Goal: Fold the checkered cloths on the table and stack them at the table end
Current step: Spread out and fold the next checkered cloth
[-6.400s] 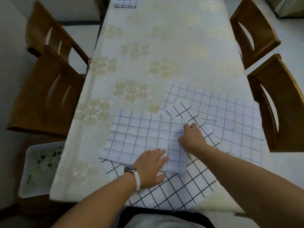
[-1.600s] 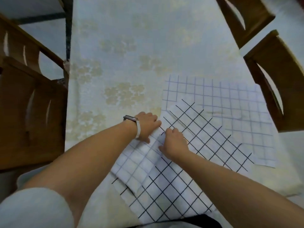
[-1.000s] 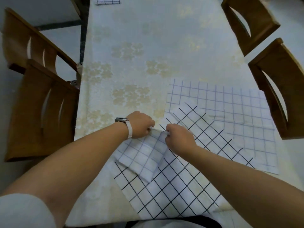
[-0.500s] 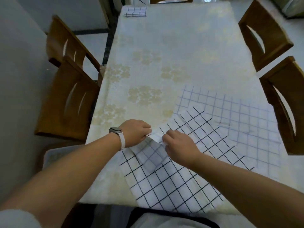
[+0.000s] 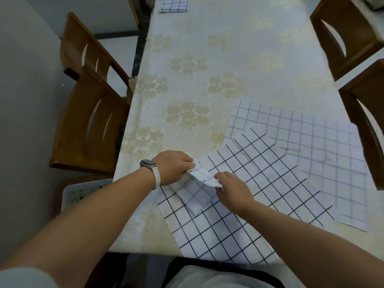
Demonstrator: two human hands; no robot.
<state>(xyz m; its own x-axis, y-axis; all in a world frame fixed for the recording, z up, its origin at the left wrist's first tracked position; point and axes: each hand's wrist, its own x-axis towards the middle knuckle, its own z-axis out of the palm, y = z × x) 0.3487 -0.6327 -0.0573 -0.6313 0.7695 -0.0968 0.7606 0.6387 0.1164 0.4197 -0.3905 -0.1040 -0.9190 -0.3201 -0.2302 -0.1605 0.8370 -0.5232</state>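
Long table [image 5: 207, 48] under a cream tablecloth with gold flower patches, wooden chairs [image 5: 89, 125] down both sides, plain wall on the left. One folded checkered cloth [image 5: 173, 5] sits at the far left corner. At the near end a black-grid cloth [image 5: 239, 215] overlaps a paler blue-grid cloth [image 5: 324, 154]. Six seconds back the small blue-check cloth [image 5: 197, 194] lay flat under both palms. Now it's folded narrow with its top edge lifted, left hand [image 5: 172, 167] pinching one corner, right hand [image 5: 233, 191] pinching the other, its lower end on the black-grid cloth. Fingertips are mostly tucked out of sight, a white tub [image 5: 71, 193] on the floor is half behind the left arm, and the right-side chairs are cropped.
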